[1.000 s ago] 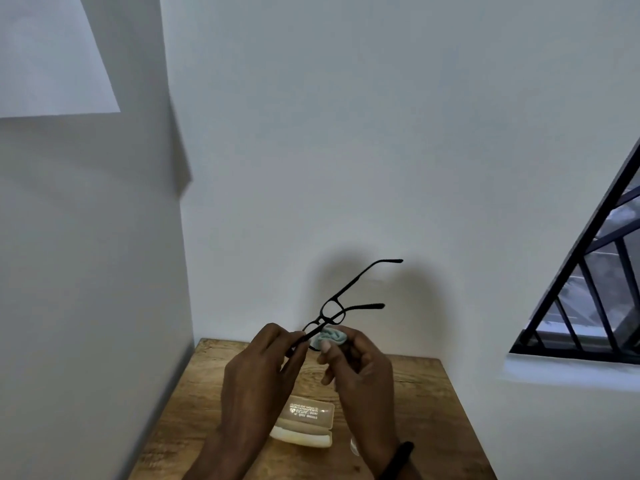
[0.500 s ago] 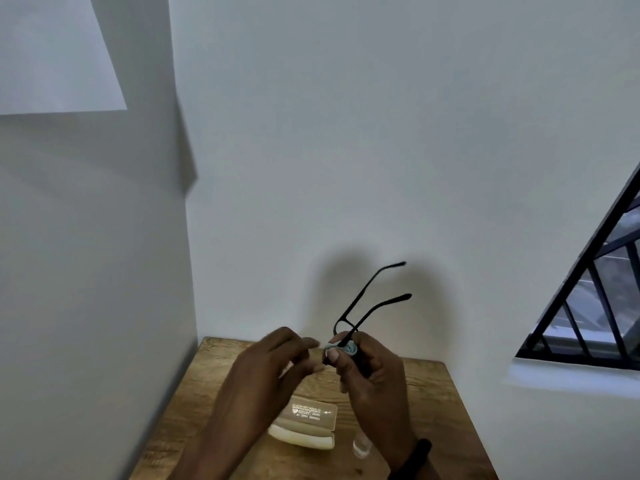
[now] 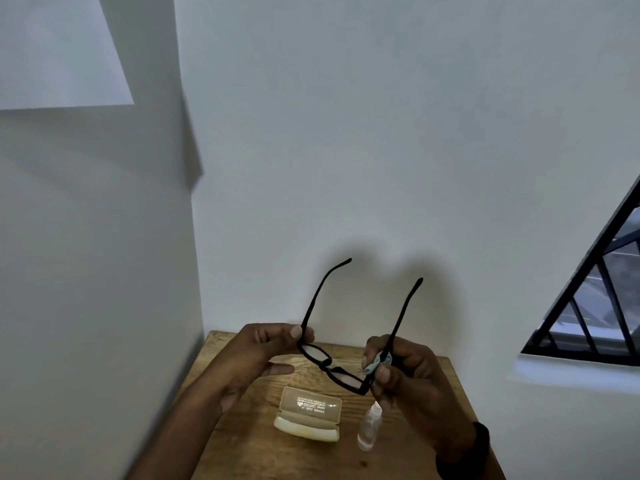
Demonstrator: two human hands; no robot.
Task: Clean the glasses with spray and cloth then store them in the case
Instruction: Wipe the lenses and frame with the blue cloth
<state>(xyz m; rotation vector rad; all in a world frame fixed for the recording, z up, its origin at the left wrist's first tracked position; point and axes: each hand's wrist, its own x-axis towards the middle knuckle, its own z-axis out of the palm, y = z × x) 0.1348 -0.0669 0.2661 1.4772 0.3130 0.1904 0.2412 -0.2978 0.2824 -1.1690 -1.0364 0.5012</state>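
Glasses (image 3: 328,366), slim black, pinch-held by left hand (image 3: 263,351), right hand (image 3: 414,374) (plus crumpled cloth (image 3: 375,362)).

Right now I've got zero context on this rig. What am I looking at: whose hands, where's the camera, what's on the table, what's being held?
No robot here: a person works with bare hands, and the single picture comes from a wide-angle camera worn on their head, looking forward and down. The left hand pinches one end of the black glasses. The right hand grips the other end together with a bunched light-blue cloth. The temples are unfolded and point up, away from the camera. Below, on the wooden table, sit a beige case, which looks open, and a small clear spray bottle standing just right of it. A barred window shows at the right edge.
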